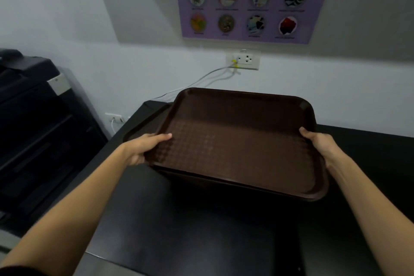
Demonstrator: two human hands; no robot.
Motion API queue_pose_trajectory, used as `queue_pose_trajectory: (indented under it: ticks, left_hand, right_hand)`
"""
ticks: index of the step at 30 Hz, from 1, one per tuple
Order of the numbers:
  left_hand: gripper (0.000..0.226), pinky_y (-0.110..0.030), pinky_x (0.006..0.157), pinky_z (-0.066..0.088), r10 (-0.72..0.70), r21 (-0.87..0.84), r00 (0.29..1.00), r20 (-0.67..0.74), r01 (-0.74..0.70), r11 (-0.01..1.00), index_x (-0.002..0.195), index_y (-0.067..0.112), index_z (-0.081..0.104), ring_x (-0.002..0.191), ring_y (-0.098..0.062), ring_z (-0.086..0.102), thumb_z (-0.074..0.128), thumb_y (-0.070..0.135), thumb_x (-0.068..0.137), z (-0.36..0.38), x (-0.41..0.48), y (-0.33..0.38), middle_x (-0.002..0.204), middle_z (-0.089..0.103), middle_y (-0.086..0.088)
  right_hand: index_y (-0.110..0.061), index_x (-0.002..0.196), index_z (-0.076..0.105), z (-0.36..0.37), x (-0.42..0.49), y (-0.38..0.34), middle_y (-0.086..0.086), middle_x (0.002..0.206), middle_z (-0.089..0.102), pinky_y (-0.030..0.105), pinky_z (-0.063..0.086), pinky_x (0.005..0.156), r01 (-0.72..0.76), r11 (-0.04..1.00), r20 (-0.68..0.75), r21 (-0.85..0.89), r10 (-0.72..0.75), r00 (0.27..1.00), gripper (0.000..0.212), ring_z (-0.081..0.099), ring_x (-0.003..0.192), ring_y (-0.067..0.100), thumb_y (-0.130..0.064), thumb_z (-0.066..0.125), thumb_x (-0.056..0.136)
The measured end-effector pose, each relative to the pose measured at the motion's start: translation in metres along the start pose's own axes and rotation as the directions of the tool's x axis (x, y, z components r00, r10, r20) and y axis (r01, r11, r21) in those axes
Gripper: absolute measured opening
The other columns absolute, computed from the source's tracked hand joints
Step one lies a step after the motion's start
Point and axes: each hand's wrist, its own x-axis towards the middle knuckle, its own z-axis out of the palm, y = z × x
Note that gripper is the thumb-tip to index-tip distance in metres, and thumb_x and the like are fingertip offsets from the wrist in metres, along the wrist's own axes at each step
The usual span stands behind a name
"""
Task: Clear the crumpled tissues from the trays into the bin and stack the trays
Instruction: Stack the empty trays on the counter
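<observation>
Far left of the left hand, black copier [33,119] against the wall, low wall socket [114,117] with a white plug between it and the hand. Left hand [145,148] grips the left short edge of the brown tray [235,141], thumb lying on top of the rim, fingers tucked under and hidden. Just beyond this hand, rim of a second tray [139,126] pokes out from under the held one; cannot tell if the two touch. Held tray spans between both hands, tilted a bit, far edge higher, textured floor facing up. Below the hands, black counter [179,219]. Above and past the tray, on the wall, white power outlet [245,60] with a grey cable [201,78] running down-left, and a purple poster [246,6] with round pictures higher up. Right hand [320,145] clamps the tray's right short edge, thumb over the rim, fingers underneath out of sight
</observation>
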Motion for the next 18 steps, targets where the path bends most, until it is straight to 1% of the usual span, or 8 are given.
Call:
queue_pose_trajectory:
  ticks: [3,5,8,9,11,14,16,18]
  left_hand:
    - [0.044,-0.037,0.07,0.057,-0.002,-0.085,1.0,0.004,0.002,0.996,0.126,0.004,0.054,0.092,-0.024,0.062,0.065,0.025,0.088,-0.033,0.013,-0.015,0.102,0.065,-0.012]
    - [0.038,-0.034,0.071,0.056,0.026,-0.113,0.999,-0.032,-0.029,0.993,0.124,0.003,0.053,0.089,-0.022,0.063,0.063,0.017,0.09,-0.051,0.03,-0.016,0.101,0.065,-0.011]
    - [0.033,-0.03,0.058,0.054,0.07,-0.088,0.993,-0.1,-0.079,0.993,0.121,0.002,0.054,0.077,-0.02,0.062,0.062,0.013,0.091,-0.072,0.055,-0.011,0.091,0.065,-0.009]
    - [0.032,-0.031,0.057,0.054,0.084,-0.075,0.989,-0.124,-0.094,0.993,0.12,0.001,0.054,0.074,-0.021,0.062,0.061,0.012,0.091,-0.08,0.064,-0.009,0.088,0.064,-0.009]
    - [0.027,-0.033,0.06,0.053,0.1,-0.054,0.98,-0.17,-0.111,0.992,0.117,0.001,0.055,0.068,-0.019,0.063,0.061,0.009,0.091,-0.092,0.078,-0.005,0.082,0.064,-0.008]
    - [0.017,-0.024,0.042,0.053,0.117,-0.031,0.971,-0.209,-0.126,0.992,0.108,0.004,0.056,0.043,-0.01,0.063,0.059,0.005,0.091,-0.109,0.1,-0.003,0.06,0.066,-0.002]
    - [0.023,-0.023,0.038,0.051,0.112,-0.002,0.967,-0.229,-0.115,0.993,0.113,-0.001,0.056,0.047,-0.017,0.063,0.06,0.004,0.091,-0.119,0.113,-0.004,0.065,0.065,-0.006]
    - [0.032,-0.025,0.044,0.055,0.103,0.039,0.966,-0.237,-0.097,0.995,0.119,-0.007,0.054,0.065,-0.024,0.062,0.062,0.006,0.09,-0.129,0.128,-0.006,0.086,0.064,-0.015]
  right_hand:
    - [0.0,0.12,0.056,0.04,0.003,0.009,0.014,0.096,0.066,0.036,0.051,0.069,-0.029,1.0,-0.033,0.005,0.029,0.999,0.047,0.065,0.085,0.03,-0.03,0.067,0.086]
    - [-0.001,0.12,0.056,0.065,0.004,0.018,0.014,0.095,0.066,0.037,0.051,0.069,-0.069,0.998,-0.041,0.01,0.069,0.997,0.045,0.064,0.085,0.031,-0.03,0.066,0.087]
    - [-0.003,0.117,0.057,0.101,0.005,0.034,0.014,0.095,0.065,0.038,0.05,0.067,-0.126,0.992,-0.048,0.01,0.126,0.991,0.039,0.063,0.085,0.031,-0.031,0.062,0.09]
    - [-0.003,0.119,0.056,0.111,0.006,0.039,0.013,0.095,0.065,0.038,0.05,0.067,-0.138,0.99,-0.049,0.013,0.139,0.989,0.04,0.063,0.085,0.031,-0.031,0.061,0.091]
    - [-0.002,0.125,0.054,0.131,0.008,0.049,0.012,0.095,0.065,0.039,0.05,0.074,-0.163,0.987,-0.055,0.006,0.163,0.985,0.044,0.063,0.086,0.03,-0.032,0.058,0.093]
    - [-0.002,0.127,0.053,0.157,0.013,0.059,0.011,0.098,0.065,0.042,0.05,0.087,-0.192,0.981,-0.049,-0.022,0.191,0.98,0.046,0.063,0.089,0.029,-0.034,0.056,0.094]
    - [0.0,0.126,0.054,0.171,0.016,0.064,0.011,0.1,0.066,0.043,0.05,0.091,-0.193,0.98,-0.057,-0.054,0.19,0.98,0.048,0.064,0.091,0.029,-0.035,0.057,0.093]
    - [0.001,0.123,0.054,0.18,0.019,0.069,0.009,0.095,0.065,0.04,0.05,0.085,-0.198,0.977,-0.066,-0.081,0.193,0.979,0.047,0.064,0.088,0.027,-0.035,0.056,0.093]
